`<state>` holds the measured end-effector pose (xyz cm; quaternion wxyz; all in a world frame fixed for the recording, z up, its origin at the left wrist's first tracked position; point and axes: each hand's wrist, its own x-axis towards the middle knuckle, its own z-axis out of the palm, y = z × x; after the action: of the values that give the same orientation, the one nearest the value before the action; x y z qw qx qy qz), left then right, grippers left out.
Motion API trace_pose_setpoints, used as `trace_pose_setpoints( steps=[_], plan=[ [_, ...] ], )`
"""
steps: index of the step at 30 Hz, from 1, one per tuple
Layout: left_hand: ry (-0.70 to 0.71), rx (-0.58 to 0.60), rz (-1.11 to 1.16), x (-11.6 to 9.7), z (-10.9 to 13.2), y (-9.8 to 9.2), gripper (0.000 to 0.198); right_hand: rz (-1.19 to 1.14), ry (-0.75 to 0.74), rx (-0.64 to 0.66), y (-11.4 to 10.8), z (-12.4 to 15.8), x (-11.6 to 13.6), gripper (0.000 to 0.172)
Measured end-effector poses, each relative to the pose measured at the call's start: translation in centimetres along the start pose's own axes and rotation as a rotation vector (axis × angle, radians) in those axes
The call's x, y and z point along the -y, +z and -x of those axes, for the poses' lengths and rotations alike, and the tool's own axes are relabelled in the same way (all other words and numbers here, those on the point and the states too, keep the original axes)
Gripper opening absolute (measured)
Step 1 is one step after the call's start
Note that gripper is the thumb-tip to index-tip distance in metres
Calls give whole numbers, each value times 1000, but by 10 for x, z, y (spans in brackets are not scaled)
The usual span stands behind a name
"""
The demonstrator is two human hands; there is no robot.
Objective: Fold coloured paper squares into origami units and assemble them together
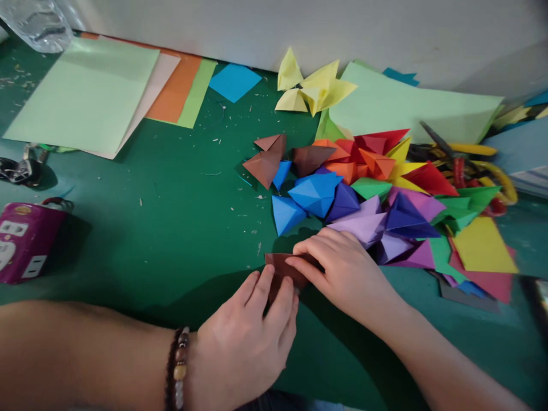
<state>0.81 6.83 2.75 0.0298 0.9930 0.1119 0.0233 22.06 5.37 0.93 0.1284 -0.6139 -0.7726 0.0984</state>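
Note:
A small piece of brown paper (280, 265) lies on the green table near its front edge, between my two hands. My left hand (252, 337), with a beaded bracelet at its wrist, presses the paper from the near side with its fingertips. From the right, my right hand (338, 265) pinches the paper's upper right edge between thumb and fingers. The paper's right and lower parts are hidden under my fingers. Just beyond sit folded blue paper pieces (315, 193) and folded brown pieces (268, 160).
Many-coloured folded pieces, such as lilac ones (359, 220), are heaped at right with scissors (458, 165). Paper sheets (85, 91) lie at back left. A purple power socket block (29, 240) and keys (25, 168) are at left; a wall (205, 28) stands behind.

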Motion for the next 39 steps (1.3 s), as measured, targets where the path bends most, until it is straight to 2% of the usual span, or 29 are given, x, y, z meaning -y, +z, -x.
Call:
trace_pose_setpoints(
  steps=[7, 17, 24, 31, 34, 37, 39],
  plan=[
    [2, 94, 75, 12, -11, -9, 79, 8, -11, -8, 0, 0, 0, 24],
    [-6, 119, 118, 14, -10, -7, 79, 29, -7, 9, -1, -1, 0, 27],
    [-17, 82, 101, 12, -8, -4, 80, 41, -6, 9, -1, -1, 1, 28],
    [1, 91, 98, 16, -11, -10, 79, 42, -7, 8, -1, -1, 0, 27],
    [40, 68, 144, 32, -19, -13, 67, 58, -21, -7, -1, -1, 0, 28],
    [93, 93, 188, 53, -30, -17, 27, 62, -32, -5, 0, -1, 0, 26],
    [98, 112, 176, 63, -35, -19, 27, 69, -26, 9, 2, -1, 0, 25]
  ],
)
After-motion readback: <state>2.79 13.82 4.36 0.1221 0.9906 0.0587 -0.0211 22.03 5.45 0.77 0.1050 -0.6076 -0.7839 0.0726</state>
